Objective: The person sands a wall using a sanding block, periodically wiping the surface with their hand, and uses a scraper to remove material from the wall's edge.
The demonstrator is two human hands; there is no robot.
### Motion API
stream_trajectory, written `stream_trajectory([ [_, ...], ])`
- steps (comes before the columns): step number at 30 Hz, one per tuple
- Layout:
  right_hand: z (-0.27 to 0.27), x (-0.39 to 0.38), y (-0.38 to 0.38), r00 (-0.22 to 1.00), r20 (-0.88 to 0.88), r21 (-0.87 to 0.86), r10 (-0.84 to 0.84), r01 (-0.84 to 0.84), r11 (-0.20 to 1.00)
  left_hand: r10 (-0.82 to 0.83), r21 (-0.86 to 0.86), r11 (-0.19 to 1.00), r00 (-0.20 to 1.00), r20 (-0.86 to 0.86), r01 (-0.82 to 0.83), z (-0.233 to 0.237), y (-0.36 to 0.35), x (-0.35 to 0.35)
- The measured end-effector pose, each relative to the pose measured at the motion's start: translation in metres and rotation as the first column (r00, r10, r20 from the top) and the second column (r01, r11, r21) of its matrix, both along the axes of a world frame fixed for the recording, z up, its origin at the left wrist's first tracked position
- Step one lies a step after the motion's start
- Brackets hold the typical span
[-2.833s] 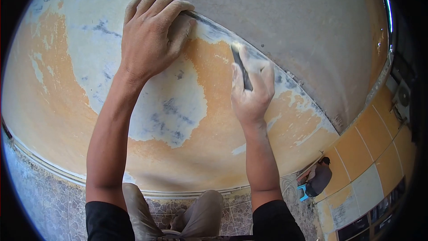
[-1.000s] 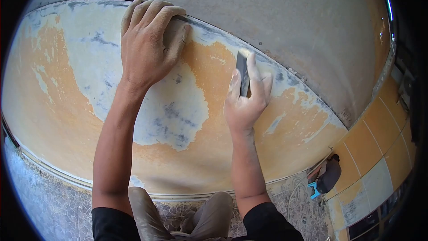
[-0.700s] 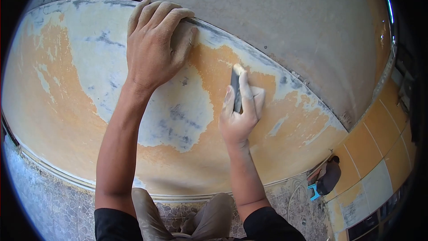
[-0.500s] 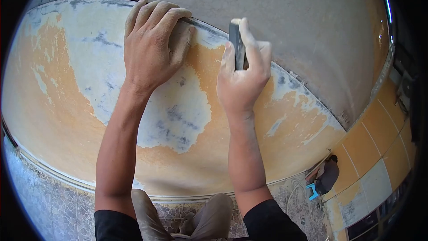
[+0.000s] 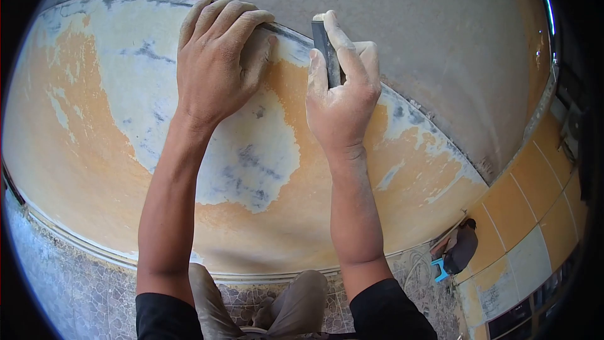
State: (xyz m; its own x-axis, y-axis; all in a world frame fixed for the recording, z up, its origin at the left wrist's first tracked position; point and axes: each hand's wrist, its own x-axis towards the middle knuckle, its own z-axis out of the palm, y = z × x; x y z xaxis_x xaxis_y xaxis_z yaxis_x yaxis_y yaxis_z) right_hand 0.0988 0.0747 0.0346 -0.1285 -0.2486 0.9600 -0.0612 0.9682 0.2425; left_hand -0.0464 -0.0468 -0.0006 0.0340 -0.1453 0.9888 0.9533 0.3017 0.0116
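Observation:
My left hand rests palm down on the upper part of a curved panel, its fingertips bent over the top edge and its thumb out to the side. Nothing shows in its fingers. My right hand, whitened with dust, grips a narrow dark grey sanding block between thumb and fingers. The block stands lengthwise at the panel's top edge. What its working face touches is hidden. Orange patches, white filler and dark scuffs cover the panel.
Beyond the edge lies a grey dusty surface. A person sits on a blue stool at the lower right, beside a panel of orange sections. Patterned paving runs below, with my knees near the panel's bottom edge.
My right hand and the sanding block have moved slightly up and to the left, the block now tilting more leftward. My left hand stays on the edge; the view has shifted slightly.

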Motion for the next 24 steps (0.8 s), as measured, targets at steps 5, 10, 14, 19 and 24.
stream_trajectory([
  [5, -0.079, 0.033, 0.033, 0.999, -0.028, 0.015, -0.043, 0.043, 0.999, -0.004, 0.007, 1.000, 1.000, -0.006, 0.004, -0.001, 0.001, 0.003],
  [10, -0.034, 0.010, 0.020, 0.997, -0.067, 0.056, -0.042, 0.045, 0.997, -0.019, 0.033, 0.999, 1.000, 0.015, 0.019, 0.002, 0.003, 0.005],
  [14, -0.016, 0.002, 0.012, 1.000, 0.002, 0.028, 0.020, -0.020, 0.999, 0.002, 0.009, 1.000, 1.000, -0.001, -0.002, 0.001, -0.001, 0.000],
  [19, -0.082, 0.021, 0.017, 1.000, -0.009, -0.014, 0.023, -0.023, 1.000, 0.005, -0.015, 1.000, 1.000, -0.009, -0.005, 0.002, -0.007, 0.001],
  [24, -0.018, -0.008, 0.000, 0.996, -0.054, 0.051, 0.071, -0.068, 0.996, -0.011, -0.027, 1.000, 0.999, 0.034, 0.012, 0.001, -0.005, 0.004],
])
